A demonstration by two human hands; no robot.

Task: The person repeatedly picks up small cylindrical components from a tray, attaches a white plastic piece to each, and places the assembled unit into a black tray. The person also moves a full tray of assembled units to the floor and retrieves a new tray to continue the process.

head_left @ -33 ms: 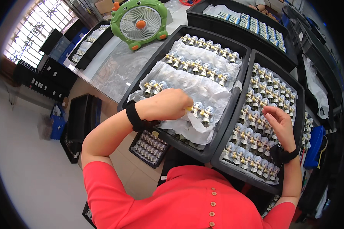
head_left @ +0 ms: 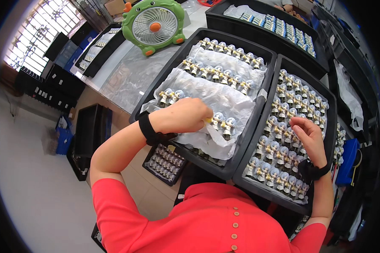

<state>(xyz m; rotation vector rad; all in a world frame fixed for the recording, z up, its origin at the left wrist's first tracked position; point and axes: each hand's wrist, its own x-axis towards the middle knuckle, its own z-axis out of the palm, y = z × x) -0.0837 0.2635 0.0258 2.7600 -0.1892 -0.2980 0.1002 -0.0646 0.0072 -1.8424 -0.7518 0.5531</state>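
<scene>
My left hand is over the left black tray, its fingers pinched together low at the near row. A bit of yellow shows at the fingertips, but what they hold is hidden. Right beside them stand two small figurines with pale blue-grey hair and yellow-and-white bodies; two more figurines show beyond my wrist. White wrapping sheet lies under and between the rows. Above the right black tray, with its many rows of like figurines, my right hand hovers with thumb and fingers apart, apparently holding nothing.
A green animal-shaped fan stands on the table at the back left. Behind the trays is another black tray of small parts. On the floor lie a smaller filled tray and stacked black trays. A blue bin sits far right.
</scene>
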